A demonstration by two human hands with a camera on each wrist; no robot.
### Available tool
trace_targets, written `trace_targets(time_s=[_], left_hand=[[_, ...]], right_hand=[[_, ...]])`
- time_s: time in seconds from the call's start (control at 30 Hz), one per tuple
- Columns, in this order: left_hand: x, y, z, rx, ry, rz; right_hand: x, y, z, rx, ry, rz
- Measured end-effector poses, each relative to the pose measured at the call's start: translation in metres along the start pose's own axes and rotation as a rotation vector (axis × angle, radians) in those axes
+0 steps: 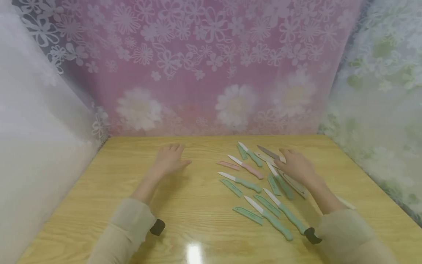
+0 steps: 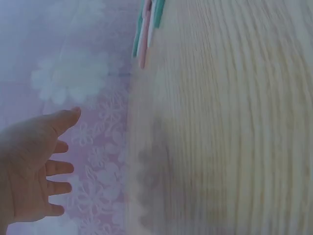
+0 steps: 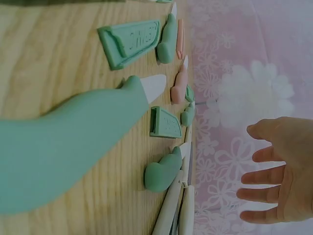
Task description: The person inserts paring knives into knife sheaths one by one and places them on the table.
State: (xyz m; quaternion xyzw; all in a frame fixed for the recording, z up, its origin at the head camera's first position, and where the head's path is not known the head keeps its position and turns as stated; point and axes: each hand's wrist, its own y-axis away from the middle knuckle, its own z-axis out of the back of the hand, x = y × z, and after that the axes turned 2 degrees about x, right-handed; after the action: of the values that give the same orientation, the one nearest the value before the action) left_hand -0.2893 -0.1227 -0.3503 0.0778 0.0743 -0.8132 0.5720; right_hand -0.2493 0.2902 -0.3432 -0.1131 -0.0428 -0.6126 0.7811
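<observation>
My left hand [image 1: 169,160] hovers over the left part of the table with fingers spread, holding nothing; the left wrist view shows the same hand [image 2: 29,171] away from the wood. Over the right side, my right hand [image 1: 298,167] has its fingers straight and also holds nothing. Beneath it lie a grey-bladed knife [image 1: 268,152] and cream sheaths [image 1: 293,184], partly hidden. Left of it lie a pink-handled knife [image 1: 252,170] and several green-handled knives [image 1: 248,184] with white blades. Green sheaths [image 1: 248,215] and a pink sheath [image 1: 228,165] lie beside them. In the right wrist view, a green handle [image 3: 73,142] looms close.
The wooden table [image 1: 99,205] runs back to a pink flowered curtain [image 1: 191,80]. A white cloth [image 1: 43,128] hangs on the left, a green-leafed one [image 1: 379,121] on the right. Black wrist pieces [image 1: 157,227] sit at both cuffs.
</observation>
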Motion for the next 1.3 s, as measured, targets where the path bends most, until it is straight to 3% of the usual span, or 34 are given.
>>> trace_targets(time_s=[0.3,0.43,0.7,0.83,0.97,1.13,1.3], left_hand=[[-0.038,0.002,-0.002,-0.090,-0.032,-0.206],[-0.059,0.008,-0.004,-0.081,-0.046,-0.275],[-0.093,0.020,-0.009,-0.067,-0.056,-0.427],[-0.108,0.021,-0.015,0.022,-0.020,-0.502],[-0.122,0.018,-0.029,0.140,-0.011,-0.529],[-0.136,0.017,-0.046,0.293,0.137,-0.535],[-0.147,0.021,-0.052,0.372,0.199,-0.637]], right_hand=[[0.015,0.017,0.008,-0.032,-0.002,0.058],[0.025,0.030,0.012,-0.048,0.035,0.113],[0.049,0.052,0.012,0.018,0.045,0.203],[0.060,0.061,0.009,0.107,0.031,0.212],[0.066,0.070,0.003,0.188,-0.009,0.243],[0.071,0.080,-0.005,0.277,-0.057,0.283],[0.073,0.083,-0.011,0.307,-0.057,0.308]])
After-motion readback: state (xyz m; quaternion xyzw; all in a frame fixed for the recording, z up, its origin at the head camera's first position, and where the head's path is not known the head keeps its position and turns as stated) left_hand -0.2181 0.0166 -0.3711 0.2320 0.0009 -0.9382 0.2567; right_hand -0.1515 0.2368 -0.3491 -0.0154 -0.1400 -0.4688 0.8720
